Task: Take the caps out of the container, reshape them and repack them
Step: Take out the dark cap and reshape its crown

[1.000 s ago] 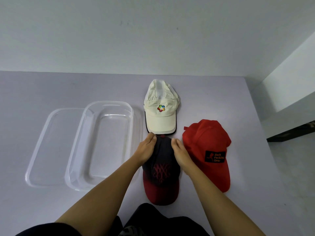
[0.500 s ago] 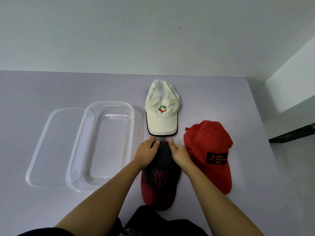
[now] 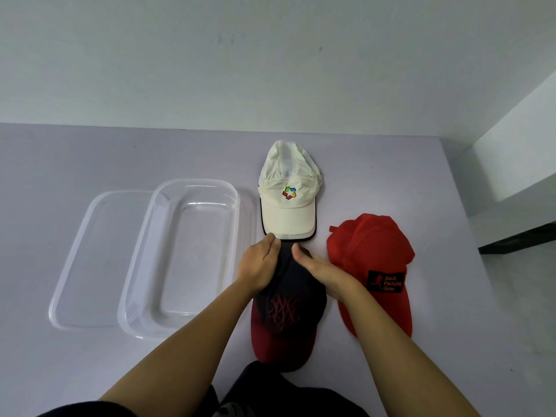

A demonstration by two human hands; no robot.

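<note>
A clear plastic lid is laid flat on the grey table, its right side overlapped by an empty clear container. The navy cap with a red brim is pressed at its crown between the left hand and the right hand, both laid open-palmed on the fabric. Just beyond lies a cream cap; a red cap lies at the right.

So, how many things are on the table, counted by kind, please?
Caps: 3 (white cap, red cap, dark cap under both hands)
Clear container: 1
Clear lid: 1
Total: 5
</note>
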